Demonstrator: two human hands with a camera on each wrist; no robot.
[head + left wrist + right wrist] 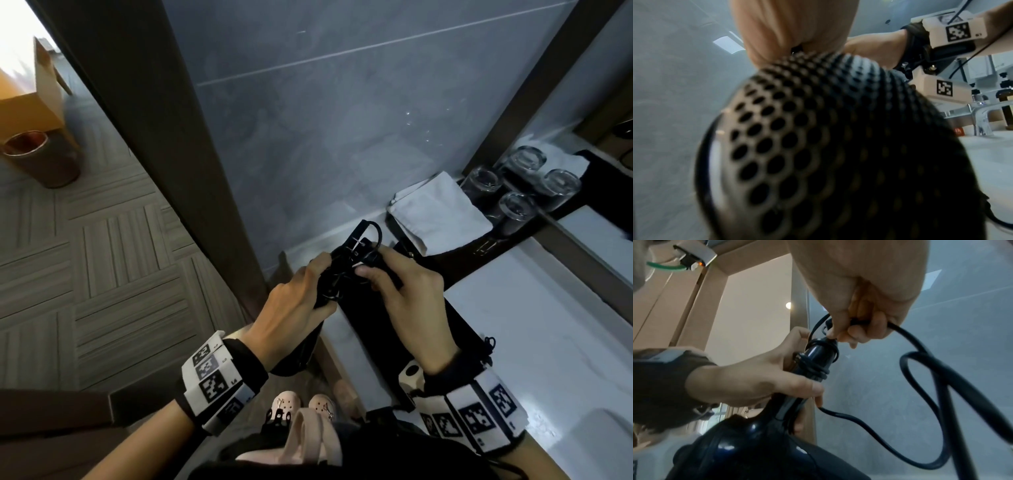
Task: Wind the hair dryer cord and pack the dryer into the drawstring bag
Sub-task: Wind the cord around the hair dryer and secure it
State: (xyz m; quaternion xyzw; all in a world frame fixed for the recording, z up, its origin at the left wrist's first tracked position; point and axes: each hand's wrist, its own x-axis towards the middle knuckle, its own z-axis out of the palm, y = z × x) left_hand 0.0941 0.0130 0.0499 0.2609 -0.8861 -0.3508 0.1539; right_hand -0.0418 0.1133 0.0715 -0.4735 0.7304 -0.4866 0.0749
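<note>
My left hand (301, 294) grips the handle of the black hair dryer (760, 449), fingers curled round it (764, 382). The dryer's perforated rear grille (818, 154) fills the left wrist view. Several turns of black cord (818, 368) sit wound around the handle's end. My right hand (394, 274) pinches the cord near the handle tip (855, 331), and a loose loop of cord (931, 386) hangs from it. A flat black drawstring bag (394, 329) lies on the white counter under my hands, its string ends (489, 346) at the right.
A folded white towel (442, 205) and upturned glasses (520, 205) stand on a dark tray at the counter's back. A grey tiled wall (342, 120) is ahead. A door frame (171, 137) stands left, with a waste bin (44, 157) on the floor. A chrome tap (982, 116) shows right.
</note>
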